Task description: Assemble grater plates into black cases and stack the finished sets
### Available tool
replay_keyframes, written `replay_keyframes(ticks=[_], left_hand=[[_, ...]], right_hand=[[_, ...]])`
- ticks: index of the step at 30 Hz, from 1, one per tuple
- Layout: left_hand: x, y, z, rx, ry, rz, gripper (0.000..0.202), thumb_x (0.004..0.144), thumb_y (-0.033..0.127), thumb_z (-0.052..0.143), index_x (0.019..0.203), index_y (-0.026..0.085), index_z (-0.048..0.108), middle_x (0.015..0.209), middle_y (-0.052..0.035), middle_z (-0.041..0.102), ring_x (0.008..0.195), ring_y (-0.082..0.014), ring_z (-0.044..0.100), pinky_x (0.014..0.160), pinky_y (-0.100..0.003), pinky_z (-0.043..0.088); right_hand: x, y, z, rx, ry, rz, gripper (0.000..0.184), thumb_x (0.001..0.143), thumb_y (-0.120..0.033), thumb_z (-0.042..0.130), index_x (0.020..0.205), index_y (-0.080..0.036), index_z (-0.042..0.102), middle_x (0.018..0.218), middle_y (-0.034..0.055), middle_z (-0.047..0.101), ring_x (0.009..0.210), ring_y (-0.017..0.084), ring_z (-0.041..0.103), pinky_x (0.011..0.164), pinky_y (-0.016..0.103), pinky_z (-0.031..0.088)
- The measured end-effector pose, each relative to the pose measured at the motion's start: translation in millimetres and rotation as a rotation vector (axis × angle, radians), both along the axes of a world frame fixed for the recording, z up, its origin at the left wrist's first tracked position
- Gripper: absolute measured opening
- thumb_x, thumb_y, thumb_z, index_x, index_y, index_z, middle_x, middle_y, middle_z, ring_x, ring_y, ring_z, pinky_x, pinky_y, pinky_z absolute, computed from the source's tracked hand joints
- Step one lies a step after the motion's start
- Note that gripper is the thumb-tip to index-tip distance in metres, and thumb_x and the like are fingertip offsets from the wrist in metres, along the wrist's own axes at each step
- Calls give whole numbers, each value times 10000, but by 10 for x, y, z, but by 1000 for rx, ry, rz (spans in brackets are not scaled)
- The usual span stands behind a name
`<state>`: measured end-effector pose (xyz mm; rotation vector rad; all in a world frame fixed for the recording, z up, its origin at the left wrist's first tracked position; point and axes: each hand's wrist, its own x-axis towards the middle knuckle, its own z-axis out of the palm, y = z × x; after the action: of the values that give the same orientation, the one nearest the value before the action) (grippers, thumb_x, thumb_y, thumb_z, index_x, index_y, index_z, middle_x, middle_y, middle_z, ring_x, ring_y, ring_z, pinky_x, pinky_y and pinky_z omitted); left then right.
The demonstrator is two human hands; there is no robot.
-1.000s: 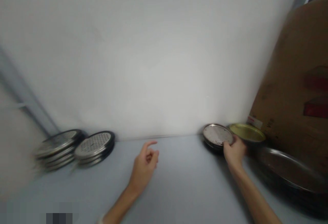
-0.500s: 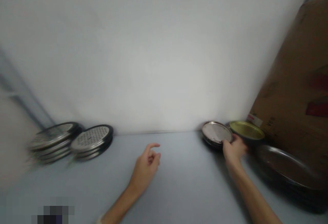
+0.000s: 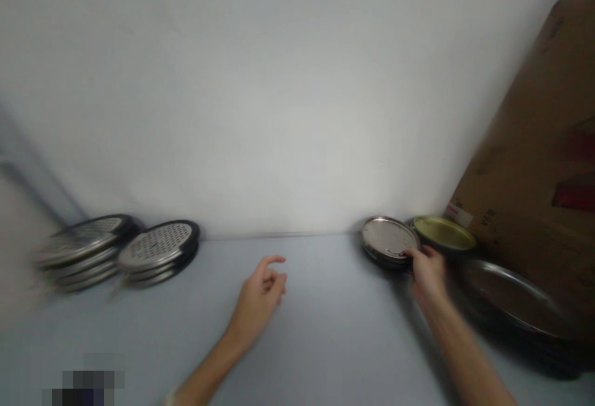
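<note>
My right hand [image 3: 426,271] grips the near right rim of a small silver round pan [image 3: 388,237] that tops a short dark stack by the wall. A yellow-green round pan [image 3: 444,233] sits just right of it. My left hand [image 3: 258,297] hovers over the middle of the grey table [image 3: 325,331], fingers loosely curled and holding nothing. Far left stand two stacks of perforated round trays [image 3: 155,245].
A large dark round pan [image 3: 514,297] lies at the right, near my right forearm. A brown cardboard box [image 3: 534,158] leans against the right side. A white wall [image 3: 279,83] closes off the back of the table.
The view has drifted slightly, so everything sits a little lower left. My right hand stays on the silver pan's rim; my left hand has barely moved.
</note>
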<state>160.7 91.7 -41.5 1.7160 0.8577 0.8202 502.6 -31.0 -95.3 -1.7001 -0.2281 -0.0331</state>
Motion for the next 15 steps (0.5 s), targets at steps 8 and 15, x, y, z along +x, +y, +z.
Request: replay_keyframes(ticks=[8, 15], left_hand=[[-20, 43, -17, -6, -2, -11, 376, 841, 432, 557, 1127, 191, 519, 612, 62, 557, 516, -128, 522, 497, -230, 407], [-27, 60, -43, -20, -19, -23, 373, 833, 430, 564, 1114, 186, 527, 618, 59, 561, 511, -124, 521, 496, -228, 397]], right_hand=[[8, -63, 199, 230, 288, 9, 404, 604, -275, 695, 986, -197, 590, 779, 6, 650, 701, 202, 646, 555, 288, 547], [9, -123, 298, 290, 391, -1, 317, 549, -204, 716, 847, -188, 608, 704, -12, 614, 648, 171, 587, 480, 246, 488]])
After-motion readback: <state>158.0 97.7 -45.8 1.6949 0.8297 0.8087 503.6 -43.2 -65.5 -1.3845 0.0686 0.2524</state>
